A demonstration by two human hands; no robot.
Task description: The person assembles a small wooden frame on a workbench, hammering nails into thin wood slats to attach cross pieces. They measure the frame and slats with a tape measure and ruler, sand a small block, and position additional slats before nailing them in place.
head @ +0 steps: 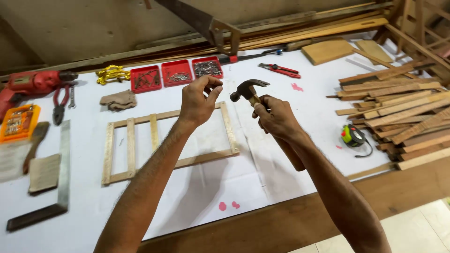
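Dark metal hammer point(248, 89) (matt); pale wooden frame point(131, 150)

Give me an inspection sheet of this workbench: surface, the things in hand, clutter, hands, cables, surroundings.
Surface: white sheet over a wooden bench, a few pink marks.
Job's things: claw hammer held raised above a wooden slat frame lying flat.
Clutter: three red nail trays, red drill, pliers, steel square, tape measure, stacked wood strips, handsaw.
Hands: right hand grips the hammer handle; left hand pinched, its contents too small to tell.
Cables: yellow coil.
Surroundings: tiled floor.
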